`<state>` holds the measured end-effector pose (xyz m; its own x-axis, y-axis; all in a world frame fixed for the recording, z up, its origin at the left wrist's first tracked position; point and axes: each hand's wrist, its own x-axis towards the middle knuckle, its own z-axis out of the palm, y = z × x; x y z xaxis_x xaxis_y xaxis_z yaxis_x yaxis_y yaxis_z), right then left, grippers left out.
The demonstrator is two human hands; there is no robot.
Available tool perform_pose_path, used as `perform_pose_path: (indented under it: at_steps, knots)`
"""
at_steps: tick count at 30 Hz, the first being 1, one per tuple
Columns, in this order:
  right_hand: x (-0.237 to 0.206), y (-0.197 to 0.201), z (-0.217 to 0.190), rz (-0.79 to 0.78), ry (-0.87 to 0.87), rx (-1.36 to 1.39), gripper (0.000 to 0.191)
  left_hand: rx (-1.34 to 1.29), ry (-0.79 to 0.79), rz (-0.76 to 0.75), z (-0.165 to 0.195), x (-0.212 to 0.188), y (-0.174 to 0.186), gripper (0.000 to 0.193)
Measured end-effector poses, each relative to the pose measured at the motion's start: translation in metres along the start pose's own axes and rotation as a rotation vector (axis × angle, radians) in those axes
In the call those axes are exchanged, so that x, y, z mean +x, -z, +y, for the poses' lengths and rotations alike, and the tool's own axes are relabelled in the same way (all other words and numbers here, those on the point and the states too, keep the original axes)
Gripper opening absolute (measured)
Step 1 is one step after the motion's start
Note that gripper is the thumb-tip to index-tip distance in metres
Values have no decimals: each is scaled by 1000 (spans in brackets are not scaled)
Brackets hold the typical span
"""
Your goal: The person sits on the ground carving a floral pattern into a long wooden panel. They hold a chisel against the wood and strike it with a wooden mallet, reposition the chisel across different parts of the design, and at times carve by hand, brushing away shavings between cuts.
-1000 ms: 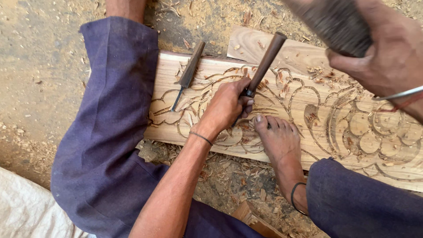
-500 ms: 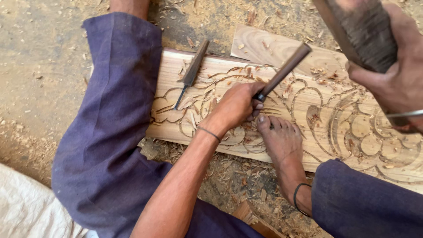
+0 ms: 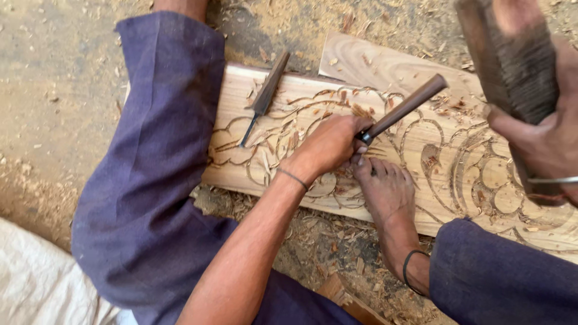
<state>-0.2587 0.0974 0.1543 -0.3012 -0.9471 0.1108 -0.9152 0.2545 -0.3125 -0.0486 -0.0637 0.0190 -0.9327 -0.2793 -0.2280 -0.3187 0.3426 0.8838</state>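
1. My left hand (image 3: 328, 144) is clamped around the chisel (image 3: 402, 109) low on its handle, fingers wrapped tight, the blade set into the carved plank (image 3: 457, 150) near its middle.
2. My right hand (image 3: 536, 141) grips the wooden mallet (image 3: 509, 60) with fingers closed round it, raised above the plank's right part — not touching the chisel's handle end.
3. My bare foot (image 3: 385, 192) presses on the plank's near edge, just beside the chisel tip.
4. Judging by the grooves, the scroll outlines are cut along most of the plank; the ground between them looks largely uncut — much left.
5. A spare chisel (image 3: 265, 96) lies on the plank's left part.
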Motion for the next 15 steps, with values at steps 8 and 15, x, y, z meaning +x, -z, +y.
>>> perform_pose_path:
  at_steps: [8,15]
  knots:
    - [-15,-1,-4,-16,-116,154,63,-19,-62,19,0,0,-1,13]
    - [-25,-8,20,-85,-299,97,70,-123,-11,-42,1,-7,2,8]
